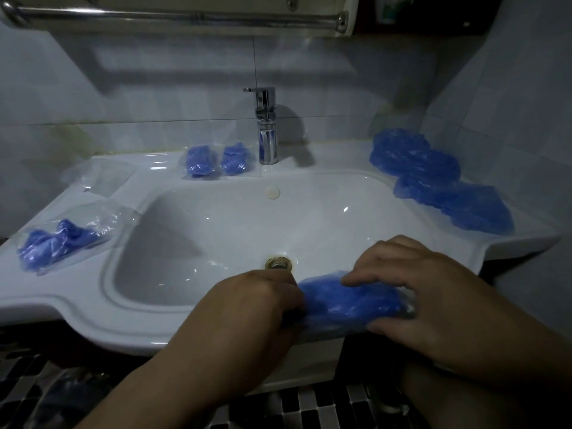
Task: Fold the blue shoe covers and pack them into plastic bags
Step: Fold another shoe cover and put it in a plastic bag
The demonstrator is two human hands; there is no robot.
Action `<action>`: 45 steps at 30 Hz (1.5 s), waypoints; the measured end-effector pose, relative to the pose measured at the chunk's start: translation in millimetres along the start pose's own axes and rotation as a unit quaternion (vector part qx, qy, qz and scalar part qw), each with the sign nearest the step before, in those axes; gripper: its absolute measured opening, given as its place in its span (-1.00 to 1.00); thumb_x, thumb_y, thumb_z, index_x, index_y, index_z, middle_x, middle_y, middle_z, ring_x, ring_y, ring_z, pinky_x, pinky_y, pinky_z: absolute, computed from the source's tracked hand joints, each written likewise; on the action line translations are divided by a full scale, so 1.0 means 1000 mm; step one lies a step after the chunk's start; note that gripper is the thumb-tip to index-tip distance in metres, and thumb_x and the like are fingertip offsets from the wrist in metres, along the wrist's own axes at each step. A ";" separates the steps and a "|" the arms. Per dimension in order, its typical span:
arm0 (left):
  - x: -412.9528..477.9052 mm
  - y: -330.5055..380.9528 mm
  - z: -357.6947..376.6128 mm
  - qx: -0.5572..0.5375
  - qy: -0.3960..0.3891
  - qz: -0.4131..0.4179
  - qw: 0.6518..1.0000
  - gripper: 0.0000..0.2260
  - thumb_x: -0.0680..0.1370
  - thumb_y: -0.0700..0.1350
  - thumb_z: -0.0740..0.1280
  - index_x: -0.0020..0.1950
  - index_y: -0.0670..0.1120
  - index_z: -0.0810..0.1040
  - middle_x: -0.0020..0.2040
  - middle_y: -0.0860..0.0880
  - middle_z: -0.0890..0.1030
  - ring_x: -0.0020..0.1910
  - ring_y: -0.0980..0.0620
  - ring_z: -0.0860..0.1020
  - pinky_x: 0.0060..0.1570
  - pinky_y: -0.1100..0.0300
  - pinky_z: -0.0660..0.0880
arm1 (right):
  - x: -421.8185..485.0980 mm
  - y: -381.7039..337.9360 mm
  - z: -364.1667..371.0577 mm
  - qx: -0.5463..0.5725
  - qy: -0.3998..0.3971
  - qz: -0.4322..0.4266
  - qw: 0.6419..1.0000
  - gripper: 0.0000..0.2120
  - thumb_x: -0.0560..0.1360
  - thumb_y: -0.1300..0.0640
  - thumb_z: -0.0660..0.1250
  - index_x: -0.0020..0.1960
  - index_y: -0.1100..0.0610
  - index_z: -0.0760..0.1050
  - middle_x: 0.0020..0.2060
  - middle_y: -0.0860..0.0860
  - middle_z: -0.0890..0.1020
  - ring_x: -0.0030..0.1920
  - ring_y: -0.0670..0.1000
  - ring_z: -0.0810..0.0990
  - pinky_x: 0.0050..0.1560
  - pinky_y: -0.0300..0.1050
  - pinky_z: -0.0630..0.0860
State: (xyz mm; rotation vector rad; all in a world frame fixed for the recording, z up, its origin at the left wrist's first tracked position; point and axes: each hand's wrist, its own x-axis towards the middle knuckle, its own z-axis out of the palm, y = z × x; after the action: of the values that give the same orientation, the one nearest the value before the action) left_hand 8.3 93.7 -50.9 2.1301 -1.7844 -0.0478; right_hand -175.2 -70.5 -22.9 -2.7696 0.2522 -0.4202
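Note:
A folded blue shoe cover (349, 300) lies on the front rim of a white sink (102, 320). My left hand (253, 308) grips its left end, fingers closed. My right hand (411, 292) holds its right end, fingers over the top and thumb underneath. A clear film seems to wrap its right end; I cannot tell for sure. Loose blue shoe covers (433, 178) are piled on the sink's right ledge. Filled plastic bags lie at the left ledge (58, 243) and two behind the basin (213, 161). An empty clear bag (99, 178) lies at the back left.
A chrome tap (266, 125) stands at the back centre, above the basin with its drain (278, 263). Tiled walls close in behind and on the right. A metal rail (173, 13) runs overhead. Below the sink front is a black-and-white tiled floor (309, 404).

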 end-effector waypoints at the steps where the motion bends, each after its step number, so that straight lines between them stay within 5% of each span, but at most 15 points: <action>1: 0.002 -0.001 0.001 -0.001 0.003 -0.005 1.000 -0.75 0.39 0.17 0.20 -0.03 0.11 0.50 -0.19 0.08 0.59 -0.21 0.05 0.59 -0.21 0.04 0.57 | 0.000 0.003 0.002 0.007 0.001 0.006 1.000 -0.53 0.29 0.05 0.59 0.08 -0.32 0.51 -0.01 -0.34 0.54 0.11 -0.24 0.49 0.10 -0.33 0.43; 7: -0.008 0.011 -0.025 -0.059 0.024 -0.092 0.994 -0.85 0.45 0.09 0.40 0.01 0.18 0.57 -0.23 0.19 0.64 -0.23 0.20 0.58 -0.19 0.23 0.51 | 0.002 0.012 0.010 0.085 0.048 0.097 0.991 -0.71 0.36 0.05 0.54 -0.14 -0.33 0.56 -0.13 -0.30 0.64 -0.03 -0.28 0.58 -0.05 -0.43 0.43; 10: -0.008 0.003 -0.033 -0.115 -0.005 -0.151 0.982 -0.87 0.48 -0.05 0.42 -0.02 0.15 0.58 -0.26 0.24 0.67 -0.28 0.24 0.62 -0.16 0.20 0.55 | 0.006 0.011 0.016 0.107 0.067 0.122 0.984 -0.73 0.38 0.06 0.53 -0.18 -0.31 0.55 -0.13 -0.45 0.60 -0.09 -0.34 0.58 -0.11 -0.53 0.38; 14: -0.007 -0.005 -0.034 -0.140 -0.014 -0.192 0.971 -0.90 0.49 -0.07 0.42 -0.06 0.13 0.58 -0.28 0.23 0.68 -0.30 0.21 0.63 -0.13 0.14 0.56 | 0.008 0.011 0.018 0.127 0.040 0.118 0.984 -0.72 0.31 0.04 0.59 -0.12 -0.26 0.59 -0.11 -0.36 0.64 -0.08 -0.30 0.60 -0.09 -0.49 0.41; 19: -0.005 -0.009 -0.028 -0.152 -0.003 -0.212 0.965 -0.90 0.49 -0.01 0.43 -0.05 0.17 0.56 -0.30 0.23 0.67 -0.32 0.30 0.60 -0.37 0.44 0.39 | 0.011 0.014 0.020 0.136 0.054 0.130 0.981 -0.80 0.45 0.13 0.46 -0.21 -0.18 0.59 -0.22 -0.29 0.65 -0.17 -0.23 0.60 -0.18 -0.44 0.41; 26: -0.004 -0.015 -0.027 -0.126 0.011 -0.251 0.960 -0.90 0.47 0.00 0.43 -0.07 0.18 0.57 -0.30 0.17 0.68 -0.32 0.24 0.61 -0.24 0.25 0.51 | 0.017 0.008 0.028 0.121 0.072 0.177 0.974 -0.83 0.53 0.05 0.36 -0.24 -0.06 0.59 -0.29 -0.17 0.63 -0.21 -0.20 0.58 -0.21 -0.36 0.45; 30: -0.005 -0.020 -0.027 -0.084 0.033 -0.273 0.958 -0.84 0.47 0.04 0.44 -0.05 0.22 0.50 -0.26 0.14 0.60 -0.17 0.21 0.57 -0.23 0.30 0.42 | 0.022 0.002 0.031 0.072 0.078 0.200 0.974 -0.83 0.55 0.01 0.33 -0.21 -0.05 0.59 -0.26 -0.13 0.64 -0.20 -0.16 0.58 -0.14 -0.22 0.50; 35: -0.009 -0.032 -0.031 0.033 0.031 -0.307 0.951 -0.70 0.47 0.05 0.43 0.16 0.14 0.47 -0.17 0.09 0.63 -0.11 0.09 0.57 -0.03 0.12 0.50 | 0.025 -0.005 0.030 0.033 0.079 0.215 0.973 -0.84 0.54 0.01 0.33 -0.12 0.01 0.66 -0.21 -0.13 0.65 -0.18 -0.14 0.58 -0.09 -0.17 0.52; 39: -0.009 -0.018 -0.028 0.076 0.149 -0.192 0.967 -0.65 0.54 0.05 0.33 0.32 0.17 0.43 0.15 0.16 0.53 0.07 0.12 0.50 0.06 0.26 0.46 | 0.026 -0.007 0.030 0.018 0.065 0.226 0.972 -0.83 0.55 0.00 0.32 -0.05 0.01 0.67 -0.16 -0.11 0.66 -0.15 -0.14 0.58 -0.06 -0.20 0.53; 42: -0.010 0.010 -0.015 0.020 0.047 -0.050 0.997 -0.47 0.53 0.30 0.10 0.49 0.23 0.22 0.42 0.32 0.25 0.39 0.28 0.24 0.32 0.57 0.00 | 0.027 -0.009 0.028 0.013 0.052 0.231 0.971 -0.84 0.55 -0.02 0.32 -0.04 -0.01 0.65 -0.16 -0.13 0.65 -0.17 -0.14 0.57 -0.14 -0.29 0.48; 45: -0.011 0.018 0.003 0.058 -0.049 0.012 0.997 -0.25 0.49 0.46 -0.04 0.59 0.13 -0.03 0.59 0.15 0.03 0.56 0.12 0.06 0.47 0.23 -0.08 | 0.028 -0.010 0.028 0.005 0.041 0.236 0.971 -0.85 0.56 -0.03 0.31 -0.03 -0.02 0.63 -0.15 -0.12 0.65 -0.17 -0.14 0.57 -0.18 -0.35 0.42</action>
State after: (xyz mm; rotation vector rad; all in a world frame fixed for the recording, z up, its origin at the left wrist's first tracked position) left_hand -12.1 100.9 -50.9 2.2211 -1.9121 -0.0427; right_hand -138.6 -59.6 -37.2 -2.5661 0.9013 -0.4054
